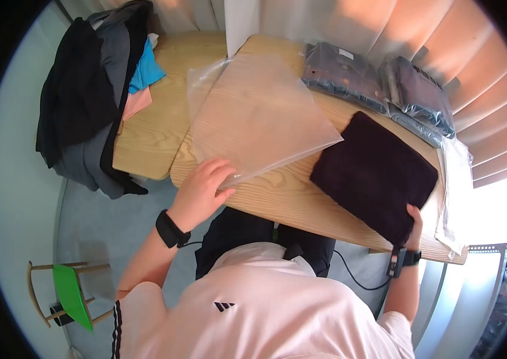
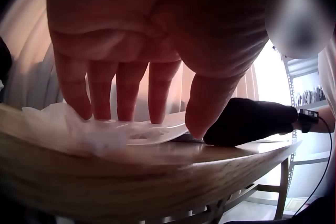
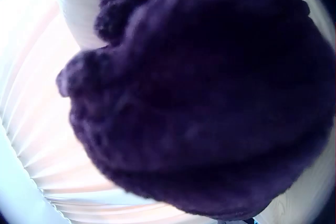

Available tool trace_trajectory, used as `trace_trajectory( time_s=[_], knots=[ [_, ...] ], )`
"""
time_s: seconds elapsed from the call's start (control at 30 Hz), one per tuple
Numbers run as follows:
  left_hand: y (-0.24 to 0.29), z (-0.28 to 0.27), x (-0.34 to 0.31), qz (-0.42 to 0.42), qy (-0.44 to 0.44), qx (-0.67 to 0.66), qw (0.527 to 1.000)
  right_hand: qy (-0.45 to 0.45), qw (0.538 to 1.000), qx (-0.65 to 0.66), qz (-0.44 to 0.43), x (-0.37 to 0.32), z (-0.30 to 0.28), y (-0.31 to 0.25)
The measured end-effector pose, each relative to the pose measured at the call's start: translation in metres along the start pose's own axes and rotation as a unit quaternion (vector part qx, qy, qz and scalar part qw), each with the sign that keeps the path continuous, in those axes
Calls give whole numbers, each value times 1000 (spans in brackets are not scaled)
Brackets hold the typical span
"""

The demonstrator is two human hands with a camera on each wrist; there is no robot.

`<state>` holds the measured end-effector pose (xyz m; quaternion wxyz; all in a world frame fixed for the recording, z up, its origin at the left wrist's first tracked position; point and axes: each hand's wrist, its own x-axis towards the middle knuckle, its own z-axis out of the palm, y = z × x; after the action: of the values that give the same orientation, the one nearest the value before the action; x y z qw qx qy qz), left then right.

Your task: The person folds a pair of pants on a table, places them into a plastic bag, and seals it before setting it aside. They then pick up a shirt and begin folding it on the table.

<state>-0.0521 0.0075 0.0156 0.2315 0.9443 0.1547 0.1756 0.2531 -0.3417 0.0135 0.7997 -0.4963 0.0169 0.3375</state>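
Note:
A large clear plastic bag (image 1: 259, 107) lies flat across the table. My left hand (image 1: 205, 182) is at its near corner; in the left wrist view, the fingers (image 2: 126, 90) reach down to the plastic with the thumb held apart. To the right is a folded, fleecy dark purple cloth (image 1: 376, 173), seen close up in the right wrist view, where the cloth (image 3: 205, 108) fills most of the picture. My right hand (image 1: 414, 224) grips its near right corner, thumb on top and the other fingers hidden beneath.
Bagged folded garments (image 1: 346, 75) lie along the back right of the wooden table (image 1: 253, 200), with white plastic (image 1: 454, 191) at the right edge. Dark clothes (image 1: 86, 90) are heaped over the left table. A green chair (image 1: 73, 296) stands on the floor at left.

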Motion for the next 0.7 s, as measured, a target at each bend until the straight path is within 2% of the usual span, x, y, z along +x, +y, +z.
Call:
trace_trajectory(
  time_s=[0.1,0.2,0.23,0.3,0.4,0.5,0.57,0.7],
  knots=[
    [-6,8,3,-6,-1,21,1000,-7,998,42,-44,-31,-47,0],
    [-9,13,6,-11,-8,17,1000,14,993,47,-103,-61,-60,1],
    [-10,15,7,-10,4,17,1000,14,989,47,-136,-69,-64,1],
    [-12,17,10,-6,16,18,1000,15,990,33,-135,-78,-64,2],
    [-10,19,15,-52,19,42,998,-17,990,27,-137,-85,-44,16],
    [-9,20,21,-53,66,-16,996,-47,993,31,-104,-80,-14,33],
    [-20,21,19,39,16,21,999,-96,995,32,-12,-73,8,42],
    [-11,20,25,71,22,2,997,-150,988,7,34,-64,55,57]
  ],
)
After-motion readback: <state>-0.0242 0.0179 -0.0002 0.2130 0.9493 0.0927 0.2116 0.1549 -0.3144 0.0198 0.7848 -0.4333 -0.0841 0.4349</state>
